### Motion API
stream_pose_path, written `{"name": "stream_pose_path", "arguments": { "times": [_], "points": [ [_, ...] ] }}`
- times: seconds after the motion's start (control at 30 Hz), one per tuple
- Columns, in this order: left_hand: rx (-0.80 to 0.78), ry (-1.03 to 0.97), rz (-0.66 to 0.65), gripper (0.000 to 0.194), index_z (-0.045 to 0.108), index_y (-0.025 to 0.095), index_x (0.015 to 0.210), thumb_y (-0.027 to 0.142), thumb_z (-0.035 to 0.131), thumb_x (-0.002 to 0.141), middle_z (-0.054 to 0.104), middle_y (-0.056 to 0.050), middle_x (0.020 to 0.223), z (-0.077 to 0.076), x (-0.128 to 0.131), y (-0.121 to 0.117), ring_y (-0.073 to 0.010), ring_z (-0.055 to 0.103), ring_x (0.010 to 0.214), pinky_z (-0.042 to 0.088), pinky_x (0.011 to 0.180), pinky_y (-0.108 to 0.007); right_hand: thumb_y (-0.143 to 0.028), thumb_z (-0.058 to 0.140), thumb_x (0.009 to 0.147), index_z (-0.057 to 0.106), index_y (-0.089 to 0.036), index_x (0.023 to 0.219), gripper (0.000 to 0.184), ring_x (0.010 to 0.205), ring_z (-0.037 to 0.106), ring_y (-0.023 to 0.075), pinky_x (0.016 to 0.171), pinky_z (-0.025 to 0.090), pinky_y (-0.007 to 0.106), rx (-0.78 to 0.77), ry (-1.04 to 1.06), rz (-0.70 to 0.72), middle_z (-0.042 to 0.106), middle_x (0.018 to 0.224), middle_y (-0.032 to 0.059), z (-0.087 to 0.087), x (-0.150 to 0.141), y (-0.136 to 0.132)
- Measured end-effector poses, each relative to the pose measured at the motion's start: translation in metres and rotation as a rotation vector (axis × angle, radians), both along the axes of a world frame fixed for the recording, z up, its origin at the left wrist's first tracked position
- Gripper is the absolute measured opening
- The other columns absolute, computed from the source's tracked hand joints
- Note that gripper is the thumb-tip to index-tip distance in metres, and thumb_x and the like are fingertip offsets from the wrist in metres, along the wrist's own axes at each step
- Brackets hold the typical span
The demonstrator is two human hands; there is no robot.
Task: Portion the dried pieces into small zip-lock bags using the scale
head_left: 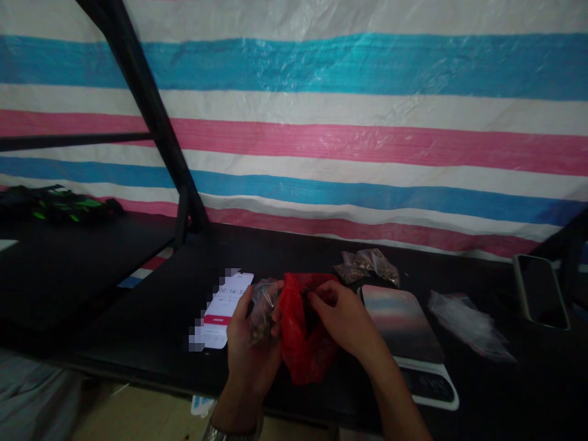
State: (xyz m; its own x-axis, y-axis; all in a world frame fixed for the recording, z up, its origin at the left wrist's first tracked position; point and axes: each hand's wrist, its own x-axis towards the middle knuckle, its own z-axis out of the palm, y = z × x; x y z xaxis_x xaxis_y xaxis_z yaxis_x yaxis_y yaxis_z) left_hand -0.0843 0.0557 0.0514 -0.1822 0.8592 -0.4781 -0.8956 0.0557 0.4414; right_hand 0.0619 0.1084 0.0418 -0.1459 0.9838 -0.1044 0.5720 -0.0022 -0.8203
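My left hand (252,337) is closed around a small clear plastic bag (263,312) with brownish bits inside. Its fingers also touch the near side of a red plastic bag (305,349), which stands open just to the right. My right hand (337,312) reaches over the mouth of the red bag, thumb and fingers pinched together at the opening. What those fingertips hold, if anything, is too dark to make out. To the right of the red bag lies a kitchen scale (399,321) with a shiny plate and a dark display.
Several filled small bags (367,264) lie behind the scale. Right of it is a stack of clear zip bags (471,324), then a phone (542,291). A lit phone showing a timer (227,309) lies left. A black metal post (156,122) rises at left.
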Motion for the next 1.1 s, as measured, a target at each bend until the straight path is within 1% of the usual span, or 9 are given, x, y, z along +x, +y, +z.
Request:
{"name": "stream_pose_path", "arguments": {
  "times": [0.1,0.2,0.33,0.4,0.47,0.53,0.67,0.9,1.1],
  "points": [
    [0.007,0.154,0.020,0.048,0.077,0.010,0.091,0.039,0.042,0.106,0.057,-0.001,0.058,0.000,-0.004,0.001,-0.0090,0.048,0.042,0.042,0.043,-0.018,-0.034,0.063,0.099,0.072,-0.021,0.094,0.016,0.087,0.076,0.0186,0.074,0.050,0.027,-0.001,0.066,0.017,0.081,0.093,0.0028,-0.004,0.003,0.003],
    [0.134,0.442,0.099,0.036,0.076,0.014,0.093,0.046,0.061,0.096,0.058,0.001,0.059,-0.009,-0.013,0.002,-0.0114,0.050,0.047,0.043,0.046,-0.020,-0.035,0.063,0.100,0.072,-0.021,0.095,0.017,0.087,0.076,0.0187,0.073,0.048,0.027,-0.011,0.066,0.043,0.081,0.093,0.0027,-0.002,0.006,0.002],
    [0.194,0.757,0.188,0.048,0.075,0.019,0.101,0.058,0.085,0.075,0.067,0.001,0.072,-0.024,-0.025,0.002,-0.0130,0.058,0.063,0.049,0.058,-0.020,-0.032,0.067,0.098,0.072,-0.021,0.092,0.013,0.087,0.073,0.0208,0.071,0.043,0.029,0.027,-0.204,0.046,0.081,0.095,0.0043,0.011,0.008,-0.007],
    [0.142,0.892,0.208,0.048,0.075,0.021,0.103,0.051,0.092,0.069,0.072,0.000,0.085,-0.026,-0.026,0.003,-0.0148,0.064,0.074,0.051,0.067,-0.021,-0.030,0.070,0.096,0.072,-0.021,0.093,0.010,0.088,0.073,0.0226,0.070,0.039,0.030,0.050,-0.361,0.048,0.081,0.095,0.0055,0.020,0.005,-0.013],
    [0.109,1.000,0.190,0.045,0.074,0.022,0.100,0.036,0.096,0.064,0.073,0.000,0.088,-0.024,-0.022,0.005,-0.0159,0.066,0.077,0.052,0.069,-0.023,-0.030,0.070,0.096,0.072,-0.021,0.098,0.009,0.090,0.073,0.0245,0.070,0.037,0.032,0.062,-0.464,0.058,0.081,0.096,0.0069,0.027,0.000,-0.018],
    [0.136,1.055,0.112,0.041,0.074,0.022,0.097,0.024,0.095,0.062,0.074,0.001,0.085,-0.022,-0.014,0.008,-0.0171,0.068,0.075,0.053,0.070,-0.025,-0.030,0.068,0.098,0.073,-0.021,0.102,0.011,0.094,0.074,0.0259,0.071,0.036,0.033,0.069,-0.515,0.076,0.082,0.101,0.0084,0.031,-0.004,-0.021],
    [0.226,1.127,-0.051,0.027,0.076,0.021,0.095,0.016,0.083,0.069,0.077,-0.002,0.086,-0.024,0.000,0.013,-0.0191,0.071,0.077,0.055,0.072,-0.026,-0.028,0.065,0.100,0.072,-0.021,0.102,0.010,0.101,0.074,0.0268,0.076,0.038,0.034,0.070,-0.555,0.103,0.082,0.108,0.0087,0.035,-0.004,-0.022],
    [0.226,1.026,0.042,0.029,0.075,0.020,0.088,0.007,0.070,0.063,0.074,0.000,0.077,-0.030,0.003,0.013,-0.0186,0.068,0.070,0.053,0.066,-0.026,-0.025,0.064,0.101,0.071,-0.021,0.108,0.011,0.115,0.071,0.0305,0.087,0.039,0.037,0.051,-0.660,0.028,0.080,0.119,0.0111,0.035,0.011,-0.018],
    [0.166,1.149,0.050,0.031,0.078,0.022,0.093,0.008,0.071,0.066,0.078,-0.002,0.084,-0.028,-0.002,0.010,-0.0208,0.071,0.075,0.053,0.069,-0.026,-0.023,0.063,0.101,0.073,-0.022,0.113,0.016,0.114,0.072,0.0290,0.088,0.042,0.037,0.040,-0.608,0.025,0.080,0.119,0.0089,0.037,0.024,-0.016]
  ]
}}
